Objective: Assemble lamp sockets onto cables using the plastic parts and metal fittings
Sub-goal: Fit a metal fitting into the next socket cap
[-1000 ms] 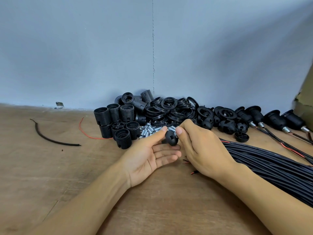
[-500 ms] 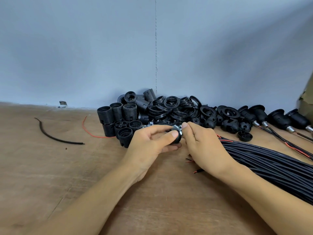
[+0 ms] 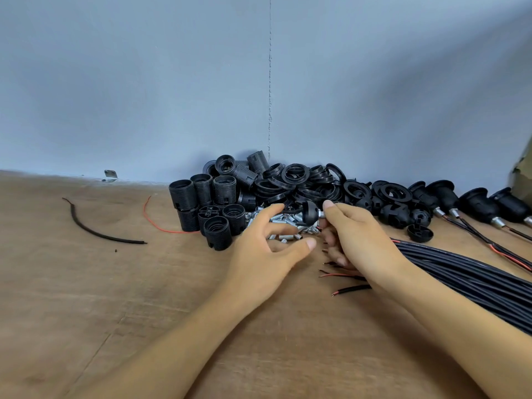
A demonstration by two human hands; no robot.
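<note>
Left hand (image 3: 267,249) has let go of the socket cap (image 3: 308,210) and hangs open mid-frame. Right hand (image 3: 355,237) pinches its metal fitting (image 3: 321,214), above the bench (image 3: 86,283).

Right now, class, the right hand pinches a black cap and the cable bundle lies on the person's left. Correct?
Wrong side: the head view shows the cable bundle on the person's right. The right hand does pinch the black cap.
</note>
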